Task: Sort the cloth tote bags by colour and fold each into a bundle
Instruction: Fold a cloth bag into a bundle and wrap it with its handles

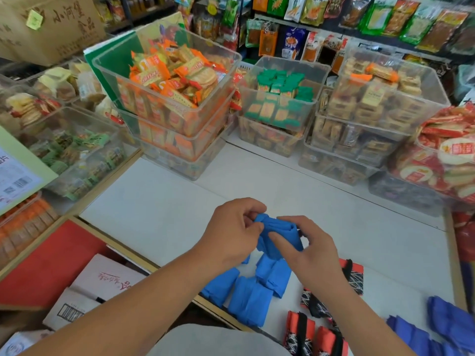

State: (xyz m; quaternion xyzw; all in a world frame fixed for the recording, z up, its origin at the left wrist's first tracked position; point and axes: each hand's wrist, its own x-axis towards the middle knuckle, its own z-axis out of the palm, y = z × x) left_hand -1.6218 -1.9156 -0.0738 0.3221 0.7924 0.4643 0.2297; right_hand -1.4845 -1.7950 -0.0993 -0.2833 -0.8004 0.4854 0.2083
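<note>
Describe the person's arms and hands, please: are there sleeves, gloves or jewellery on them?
The left forearm and the right forearm are bare; no sleeve is in view. The left hand and the right hand wear no gloves, and no ring, watch or bracelet shows.

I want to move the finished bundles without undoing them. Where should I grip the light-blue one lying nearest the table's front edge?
Probably across its middle, from above, clamping its two long sides together. The light-blue bundle lies flat on the white table as a long folded pad, so a pinch at one end might let the layers open.
</note>
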